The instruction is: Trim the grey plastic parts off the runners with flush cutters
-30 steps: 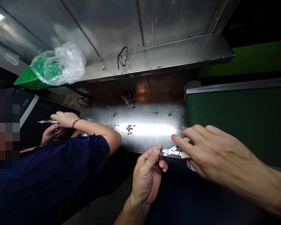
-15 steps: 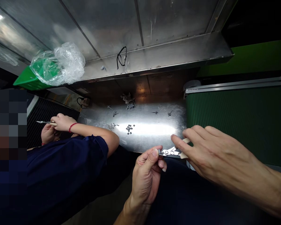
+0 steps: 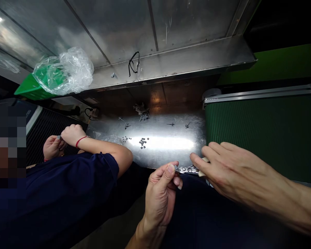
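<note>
My right hand [image 3: 230,167] is wrapped round the cream handles of metal pliers [image 3: 188,169], and the handles are squeezed close together. The pliers point left, with their tip at the fingers of my left hand [image 3: 160,193]. Between thumb and forefinger my left hand pinches a small grey part [image 3: 176,168], mostly covered by the fingertips. Just beyond my hands is a shiny metal worktop [image 3: 168,157]. On it lie a cluster of small dark square pieces [image 3: 143,142], a few smaller bits [image 3: 125,138] and several thin grey branching parts [image 3: 187,125].
At left a co-worker's hands [image 3: 72,135] work close to a small part, the forearm reaching over the worktop's edge. A green bin [image 3: 33,87] with clear plastic bags [image 3: 79,71] stands back left. A black strap [image 3: 134,64] lies on the ledge. A green ribbed belt [image 3: 261,131] runs at right.
The pliers' handles have come closer together in my right hand. My left hand stays almost in place. The co-worker's hands have turned, and the pointed tool seen there before no longer shows.
</note>
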The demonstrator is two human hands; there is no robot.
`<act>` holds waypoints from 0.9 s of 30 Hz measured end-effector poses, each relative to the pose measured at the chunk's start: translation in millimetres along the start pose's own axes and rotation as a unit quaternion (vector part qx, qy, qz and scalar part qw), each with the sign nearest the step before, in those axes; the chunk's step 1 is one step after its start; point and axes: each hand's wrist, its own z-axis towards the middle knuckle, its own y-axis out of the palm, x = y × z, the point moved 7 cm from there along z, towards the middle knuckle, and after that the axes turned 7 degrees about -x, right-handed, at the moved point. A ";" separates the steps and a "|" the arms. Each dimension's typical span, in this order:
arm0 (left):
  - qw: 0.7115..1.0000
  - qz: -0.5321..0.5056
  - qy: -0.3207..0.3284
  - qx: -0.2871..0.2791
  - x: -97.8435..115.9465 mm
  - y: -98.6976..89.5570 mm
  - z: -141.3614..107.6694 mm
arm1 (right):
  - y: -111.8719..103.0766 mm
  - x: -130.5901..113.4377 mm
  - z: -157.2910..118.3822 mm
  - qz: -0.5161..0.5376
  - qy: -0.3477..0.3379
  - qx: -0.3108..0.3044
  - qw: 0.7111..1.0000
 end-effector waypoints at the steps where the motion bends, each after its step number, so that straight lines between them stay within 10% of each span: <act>1: 1.000 0.001 0.001 0.001 0.1 -0.3 -0.2 | -0.6 0.0 0.4 0.007 -0.003 0.007 1.000; 27: 0.990 -0.102 -0.097 -0.031 -8.0 9.0 5.1 | 28.5 28.2 -10.5 0.115 0.108 -0.020 0.987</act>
